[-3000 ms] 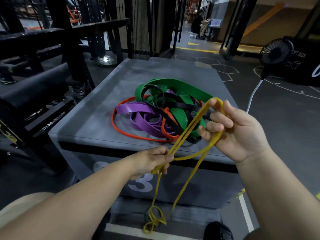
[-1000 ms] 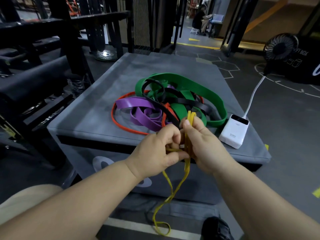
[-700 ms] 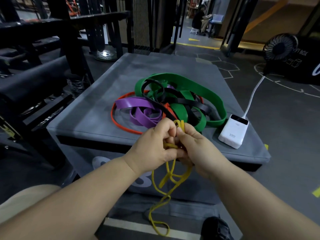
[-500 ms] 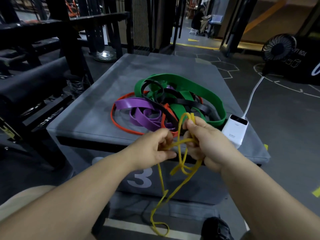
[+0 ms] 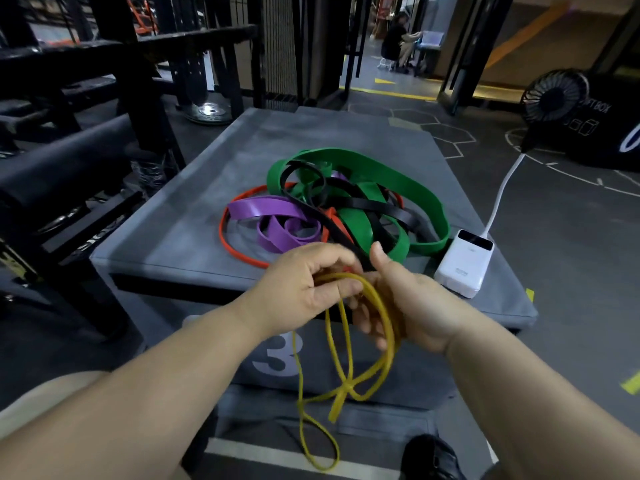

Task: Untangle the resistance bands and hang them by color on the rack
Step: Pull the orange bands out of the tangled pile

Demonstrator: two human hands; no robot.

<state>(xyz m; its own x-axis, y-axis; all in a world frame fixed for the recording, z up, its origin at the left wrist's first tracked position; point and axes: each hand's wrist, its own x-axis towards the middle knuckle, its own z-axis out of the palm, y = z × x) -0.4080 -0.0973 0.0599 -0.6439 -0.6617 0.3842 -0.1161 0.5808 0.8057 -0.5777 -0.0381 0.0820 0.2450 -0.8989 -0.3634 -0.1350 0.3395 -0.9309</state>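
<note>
A thin yellow band [image 5: 346, 362] hangs in loops in front of the grey box, held by both hands. My left hand [image 5: 298, 289] pinches its top strands. My right hand [image 5: 408, 303] has the band looped around its fingers. On the grey padded box [image 5: 194, 209] behind them lies a tangle of bands: a wide green band [image 5: 391, 178], a purple band [image 5: 273, 216], a thin orange band [image 5: 228, 244] and a black band [image 5: 367, 206], woven through each other.
A white power bank [image 5: 464, 265] with a white cable sits on the box's right front corner. A black metal rack [image 5: 104, 98] and padded roller stand to the left. A black fan [image 5: 554, 95] stands on the floor at the right. A person sits far behind.
My hands have come together and moved lower in front of the box. The yellow band now wraps my right fingers in shorter loops. The tangle has not moved.
</note>
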